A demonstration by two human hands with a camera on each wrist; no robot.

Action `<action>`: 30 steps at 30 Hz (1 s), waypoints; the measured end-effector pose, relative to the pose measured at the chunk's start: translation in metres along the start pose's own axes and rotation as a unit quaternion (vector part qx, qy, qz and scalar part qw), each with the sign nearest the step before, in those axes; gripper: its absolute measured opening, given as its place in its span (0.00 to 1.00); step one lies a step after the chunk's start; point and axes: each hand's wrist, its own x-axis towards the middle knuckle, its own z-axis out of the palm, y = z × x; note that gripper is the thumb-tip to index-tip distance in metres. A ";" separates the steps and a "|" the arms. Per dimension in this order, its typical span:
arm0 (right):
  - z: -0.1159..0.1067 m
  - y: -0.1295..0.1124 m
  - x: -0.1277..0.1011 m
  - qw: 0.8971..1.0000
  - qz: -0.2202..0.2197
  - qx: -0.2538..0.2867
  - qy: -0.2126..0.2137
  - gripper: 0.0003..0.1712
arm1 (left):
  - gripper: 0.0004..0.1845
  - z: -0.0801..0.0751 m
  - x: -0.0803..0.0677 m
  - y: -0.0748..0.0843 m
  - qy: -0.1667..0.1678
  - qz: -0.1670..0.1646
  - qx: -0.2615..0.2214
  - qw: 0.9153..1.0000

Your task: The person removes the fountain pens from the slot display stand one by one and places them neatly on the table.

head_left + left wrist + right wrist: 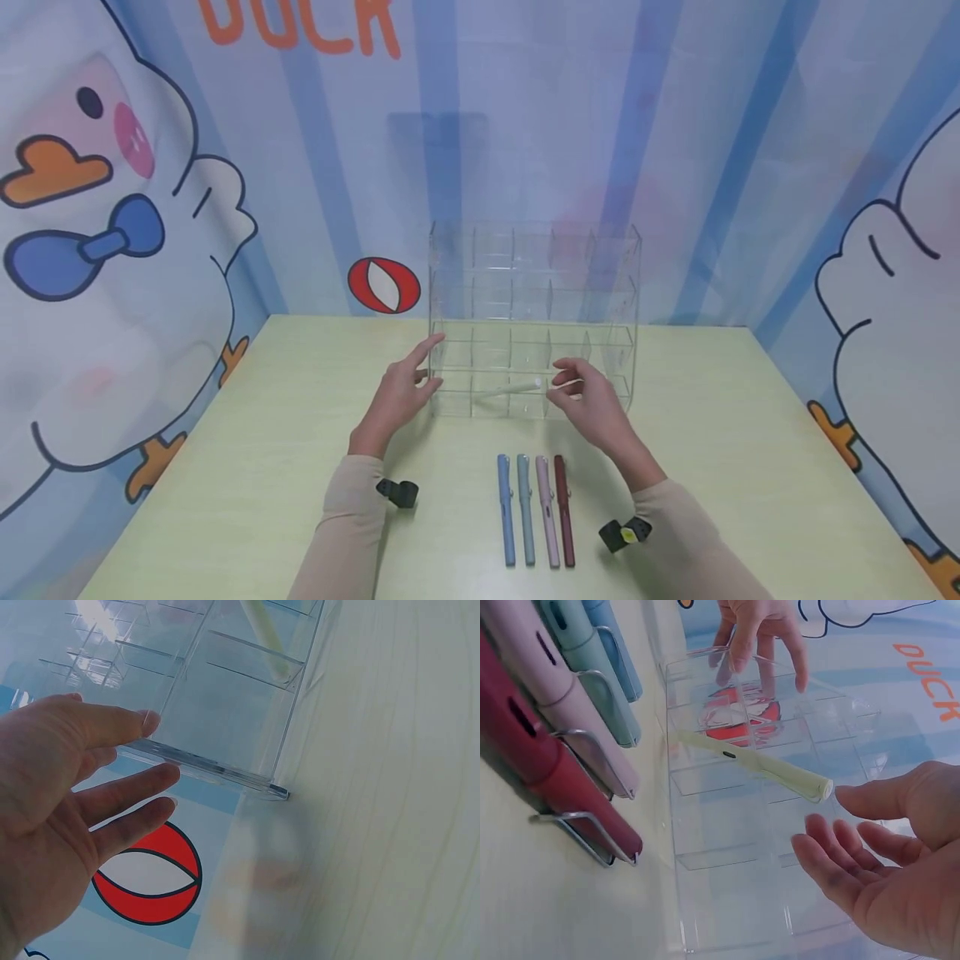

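A clear acrylic compartment rack stands on the table. My left hand rests against its left side with fingers spread; in the left wrist view, the thumb and fingers of that hand lie about the side panel's edge. A pale green pen lies tilted in the bottom row, its near end poking out toward the right. Beside that end is my right hand, its fingers loosely bent and holding nothing. In the right wrist view, the thumb tip sits very close to the pen; contact is unclear.
Four pens lie side by side in front of the rack: blue, teal, pink and dark red. Behind the pale yellow table hangs a striped backdrop with duck drawings.
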 end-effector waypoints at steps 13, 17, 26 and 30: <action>0.016 0.005 0.013 0.996 -0.082 -0.011 0.016 0.23 | 0.41 0.000 0.000 -0.002 0.002 -0.007 -0.003 1.000; 0.021 0.007 0.015 0.996 -0.090 -0.029 0.006 0.23 | 0.42 0.001 0.000 -0.004 0.004 -0.002 0.004 1.000; 0.024 0.005 0.020 0.991 -0.111 -0.068 0.003 0.20 | 0.41 0.000 0.000 0.001 0.004 -0.005 0.004 1.000; 0.024 0.004 0.023 0.990 -0.121 -0.072 0.009 0.19 | 0.41 0.000 0.000 0.002 0.002 -0.007 0.004 1.000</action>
